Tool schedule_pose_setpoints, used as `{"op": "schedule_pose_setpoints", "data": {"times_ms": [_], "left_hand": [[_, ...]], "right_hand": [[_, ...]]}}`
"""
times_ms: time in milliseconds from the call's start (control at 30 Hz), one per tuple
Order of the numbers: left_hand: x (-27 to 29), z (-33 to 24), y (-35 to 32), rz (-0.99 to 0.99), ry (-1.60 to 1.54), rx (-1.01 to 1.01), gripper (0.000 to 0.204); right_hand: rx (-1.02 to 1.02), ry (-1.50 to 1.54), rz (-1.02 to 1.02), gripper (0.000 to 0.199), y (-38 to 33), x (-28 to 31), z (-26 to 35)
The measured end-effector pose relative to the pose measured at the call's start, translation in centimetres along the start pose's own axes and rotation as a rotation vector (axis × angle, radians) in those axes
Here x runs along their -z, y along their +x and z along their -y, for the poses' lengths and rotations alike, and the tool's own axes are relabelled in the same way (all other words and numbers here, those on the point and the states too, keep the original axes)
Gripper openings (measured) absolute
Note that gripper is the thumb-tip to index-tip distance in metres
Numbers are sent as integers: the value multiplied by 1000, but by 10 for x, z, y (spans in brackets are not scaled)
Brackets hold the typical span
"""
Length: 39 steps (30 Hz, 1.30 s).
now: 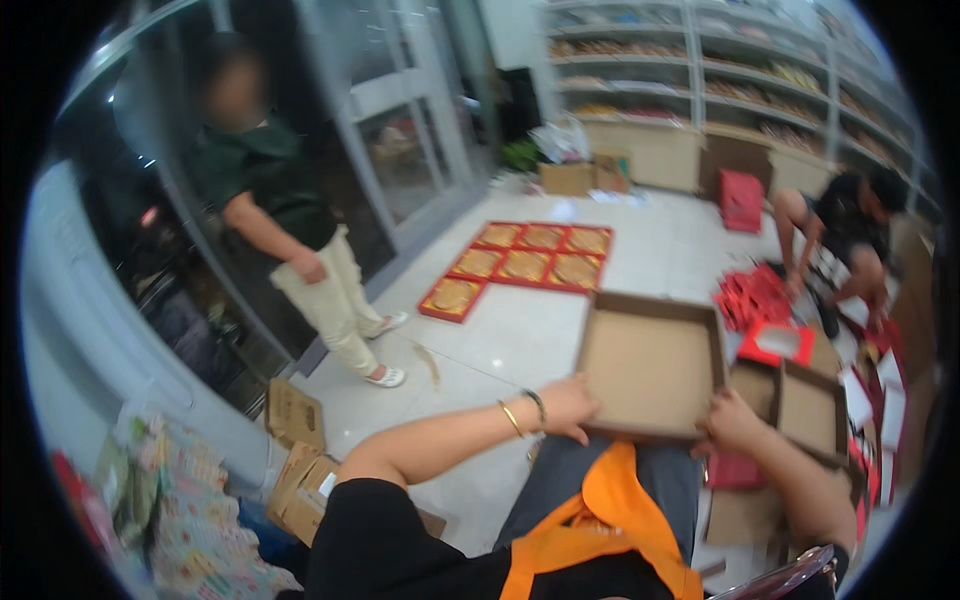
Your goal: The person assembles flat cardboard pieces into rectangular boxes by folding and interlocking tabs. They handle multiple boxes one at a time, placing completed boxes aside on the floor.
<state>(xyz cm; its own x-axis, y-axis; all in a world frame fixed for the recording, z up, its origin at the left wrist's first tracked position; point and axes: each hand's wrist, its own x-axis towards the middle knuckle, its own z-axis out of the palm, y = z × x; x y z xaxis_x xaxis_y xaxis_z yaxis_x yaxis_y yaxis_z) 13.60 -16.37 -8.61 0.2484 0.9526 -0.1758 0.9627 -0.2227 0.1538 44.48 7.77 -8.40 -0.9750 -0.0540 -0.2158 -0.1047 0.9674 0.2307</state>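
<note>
A shallow brown cardboard box, its top side uncovered, is held in front of me above my lap. My left hand, with bracelets at the wrist, grips its near left corner. At the near right corner, my right hand is closed on the box wall. Beneath the box shows an orange apron over my dark trousers. Just right of my right hand lie more open brown boxes and a red box lid with a cut-out window.
Red trays with round golden pieces lie on the pale floor ahead. A person stands at left; another person crouches at right by red folded pieces. Shelves line the back. Cartons sit at lower left.
</note>
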Motion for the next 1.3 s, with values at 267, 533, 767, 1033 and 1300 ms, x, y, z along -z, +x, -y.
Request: {"op": "schedule_pose_setpoints", "data": {"times_ms": [267, 533, 767, 1033, 1300], "left_hand": [[9, 4, 12, -357, 110, -146, 60], [-50, 47, -6, -1035, -945, 817, 76], [-28, 104, 112, -1023, -1687, 885, 59], [18, 86, -1, -1545, -1524, 974, 63], [30, 97, 21, -1685, -1468, 871, 58]], "right_hand": [[-69, -88, -22, 57, -9, -16, -7], [-241, 528, -573, 31, 112, -8, 12], [-486, 696, -801, 12, 247, -4, 34], [-1286, 1114, -1480, 39, 67, -69, -1], [-1753, 2470, -1535, 145, -39, -256, -73]]}}
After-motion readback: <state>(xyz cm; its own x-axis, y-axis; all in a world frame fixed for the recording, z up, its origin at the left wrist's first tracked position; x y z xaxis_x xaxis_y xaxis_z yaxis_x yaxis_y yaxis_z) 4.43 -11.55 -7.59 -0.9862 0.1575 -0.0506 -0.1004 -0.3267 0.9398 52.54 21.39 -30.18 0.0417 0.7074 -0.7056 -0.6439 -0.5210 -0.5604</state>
